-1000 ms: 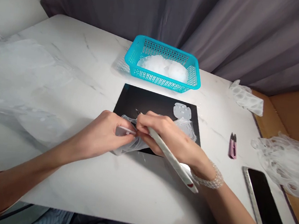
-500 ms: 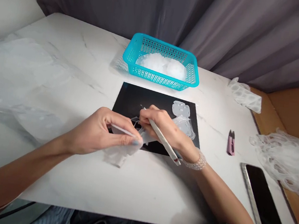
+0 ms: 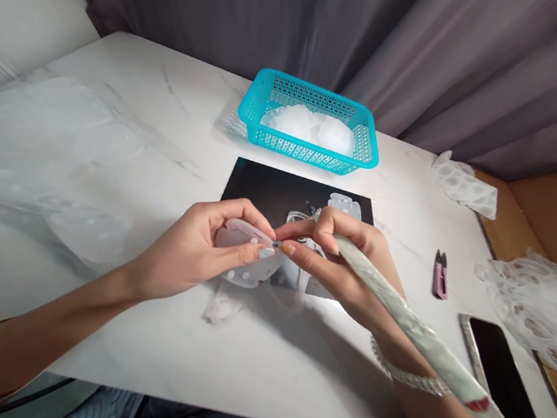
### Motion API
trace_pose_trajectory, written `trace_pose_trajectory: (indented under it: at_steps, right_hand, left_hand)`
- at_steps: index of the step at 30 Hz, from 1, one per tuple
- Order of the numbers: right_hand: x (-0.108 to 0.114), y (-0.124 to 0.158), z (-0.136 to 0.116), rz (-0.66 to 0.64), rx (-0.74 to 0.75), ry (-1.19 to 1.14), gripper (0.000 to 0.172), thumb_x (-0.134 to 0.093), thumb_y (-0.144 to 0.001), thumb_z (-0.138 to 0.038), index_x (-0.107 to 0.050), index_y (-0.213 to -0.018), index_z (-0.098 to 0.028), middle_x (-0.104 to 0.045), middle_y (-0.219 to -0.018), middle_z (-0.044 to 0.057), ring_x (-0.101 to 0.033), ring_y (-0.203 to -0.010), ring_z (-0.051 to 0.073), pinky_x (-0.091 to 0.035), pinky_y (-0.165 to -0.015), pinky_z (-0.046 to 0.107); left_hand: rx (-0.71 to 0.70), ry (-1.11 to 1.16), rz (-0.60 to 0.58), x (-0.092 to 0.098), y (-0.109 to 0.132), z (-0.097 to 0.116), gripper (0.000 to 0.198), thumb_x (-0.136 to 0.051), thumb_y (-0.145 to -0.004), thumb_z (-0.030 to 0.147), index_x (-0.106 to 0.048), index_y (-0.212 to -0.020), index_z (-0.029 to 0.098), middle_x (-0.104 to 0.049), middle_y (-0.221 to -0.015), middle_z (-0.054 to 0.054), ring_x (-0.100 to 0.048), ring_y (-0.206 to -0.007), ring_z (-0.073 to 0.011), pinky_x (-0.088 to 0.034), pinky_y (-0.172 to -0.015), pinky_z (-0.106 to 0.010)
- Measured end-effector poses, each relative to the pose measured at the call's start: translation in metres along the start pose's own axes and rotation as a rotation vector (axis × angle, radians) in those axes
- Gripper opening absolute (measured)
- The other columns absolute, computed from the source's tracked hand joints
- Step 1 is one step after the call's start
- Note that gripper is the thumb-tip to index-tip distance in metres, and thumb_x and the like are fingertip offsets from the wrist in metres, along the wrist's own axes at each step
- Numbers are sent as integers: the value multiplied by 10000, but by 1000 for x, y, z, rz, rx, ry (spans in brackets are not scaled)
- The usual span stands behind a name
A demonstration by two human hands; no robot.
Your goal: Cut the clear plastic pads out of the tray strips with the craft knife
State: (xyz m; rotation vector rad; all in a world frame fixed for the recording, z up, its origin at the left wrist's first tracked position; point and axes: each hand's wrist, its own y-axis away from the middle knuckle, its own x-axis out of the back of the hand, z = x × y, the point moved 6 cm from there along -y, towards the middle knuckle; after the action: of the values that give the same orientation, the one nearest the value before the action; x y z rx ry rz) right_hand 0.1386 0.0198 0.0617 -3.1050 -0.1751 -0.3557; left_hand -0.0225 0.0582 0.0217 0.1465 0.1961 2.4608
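One plastic piece [image 3: 242,237] is above near left part of black mat [image 3: 261,181], pinched btw thumb and fingers of L hand [image 3: 188,249]. R hand [image 3: 341,280] grasps pen-like tool [image 3: 398,304], fingertips meeting piece's right edge. Piece is prob. v. light, thin, bendy, slightly slippery; better hold by rim, w/o creasing.

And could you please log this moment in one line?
left hand: pinching translucent piece; right hand: holding pale-handled tool; blue basket: beyond black mat

I'm in a small craft workspace: marbled bench [image 3: 166,357], pink snips [image 3: 440,281], plastic basket [image 3: 252,107] (a phone [image 3: 505,376] too), grey curtain [image 3: 260,19].
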Motion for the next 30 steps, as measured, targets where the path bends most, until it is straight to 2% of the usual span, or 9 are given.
trace_pose_trajectory:
  at_steps: [3,5,9,16,21,30]
  right_hand:
    - [-2,2,-1,-8,-68,-74,507,-789,-815,-362,-333,-637,-232,-784,-892,54,-711,-786,205,-553,-676,314]
    - [-3,3,-2,-3,-108,-98,539,-819,-778,-399,-331,-619,-234,-787,-868,56,-705,-738,206,-547,-615,308]
    - [-2,6,-6,91,-96,-102,554,-813,-788,-390,-323,-582,-235,-788,-820,55,-689,-669,194,-535,-560,297]
    - [-1,10,-11,200,-29,-117,543,-815,-796,-272,-326,-563,-226,-790,-803,39,-705,-703,192,-566,-611,289]
    - [0,11,-13,211,-7,-115,549,-808,-797,-225,-317,-552,-220,-789,-799,18,-694,-690,171,-563,-612,273]
    - [2,9,-6,213,-51,-136,542,-828,-776,-263,-329,-566,-223,-779,-779,20,-706,-706,193,-555,-609,289]
  left_hand:
    - [-54,62,30,0,2,2,171,-725,-873,373,-671,-890,211,-632,-730,27,-562,-617,-87,-439,-540,-173]
    - [-111,103,53,1,4,5,135,-714,-890,350,-676,-878,222,-661,-806,16,-598,-690,-92,-466,-595,-171]
    - [-164,194,37,1,6,6,76,-690,-917,328,-702,-892,257,-657,-879,11,-595,-781,-96,-471,-662,-177]
    - [-114,393,59,-1,6,2,53,-719,-895,323,-756,-876,289,-636,-877,8,-557,-777,-98,-461,-659,-185]
    - [-29,552,-32,-9,5,-2,66,-721,-890,321,-762,-869,274,-620,-768,9,-538,-693,-83,-450,-623,-175]
    - [19,604,-51,-12,4,-4,72,-708,-906,290,-768,-898,251,-683,-790,21,-604,-712,-63,-495,-665,-145]
